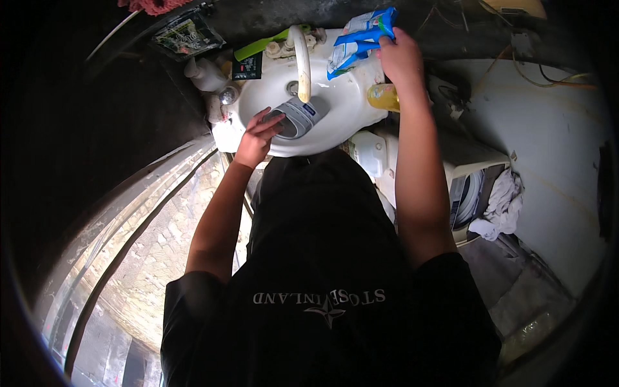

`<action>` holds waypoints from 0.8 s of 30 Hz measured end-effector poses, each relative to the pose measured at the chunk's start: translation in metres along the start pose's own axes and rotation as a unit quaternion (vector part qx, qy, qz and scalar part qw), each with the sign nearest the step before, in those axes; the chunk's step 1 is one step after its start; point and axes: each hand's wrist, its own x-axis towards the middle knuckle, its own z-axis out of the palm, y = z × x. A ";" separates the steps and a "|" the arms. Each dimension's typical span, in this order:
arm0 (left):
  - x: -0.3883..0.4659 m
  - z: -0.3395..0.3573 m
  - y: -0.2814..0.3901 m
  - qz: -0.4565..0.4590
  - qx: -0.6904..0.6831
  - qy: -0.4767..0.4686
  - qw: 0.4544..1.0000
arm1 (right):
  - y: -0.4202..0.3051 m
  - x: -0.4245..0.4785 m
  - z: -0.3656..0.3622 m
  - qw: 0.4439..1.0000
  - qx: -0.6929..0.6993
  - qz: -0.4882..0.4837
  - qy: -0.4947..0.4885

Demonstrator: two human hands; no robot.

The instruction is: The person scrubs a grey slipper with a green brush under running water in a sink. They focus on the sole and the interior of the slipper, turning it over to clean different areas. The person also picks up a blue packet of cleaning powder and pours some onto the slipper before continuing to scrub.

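Note:
Before me is a white washbasin [348, 121] with a pale curved faucet [302, 63]. In its bowl a grey item with pale bands and a small blue label, seemingly a slipper [304, 116], lies tilted below the spout. My left hand [258, 138] has its fingers spread over the slipper's near left opening; whether it grips or only touches is unclear. My right hand [401, 58] pinches the right end of a crumpled blue and white plastic packet [360, 41], which bears writing. The packet slants over the basin's back right rim.
A green-handled tool [254, 48] and a dark sachet [247, 66] lie on the left rim. Left of them stands a white bottle [205, 75]. A bottle of yellow liquid [384, 96] lies at right. Lower right are a hose coil [469, 198] and white cloth [500, 208].

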 end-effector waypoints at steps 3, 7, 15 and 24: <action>-0.023 0.015 -0.038 -0.055 0.120 -0.151 0.980 | -0.016 -0.024 -0.026 0.999 0.017 -0.051 0.010; -0.027 0.021 -0.051 -0.156 0.195 -0.327 0.911 | -0.044 -0.069 -0.068 0.995 0.076 -0.025 -0.052; 0.004 0.044 -0.001 -0.202 0.058 -0.114 0.971 | -0.047 -0.136 -0.115 0.979 -0.002 -0.039 -0.199; 0.069 0.097 0.062 -0.252 -0.451 0.016 0.856 | 0.021 -0.141 -0.071 0.905 -0.198 -0.169 -0.336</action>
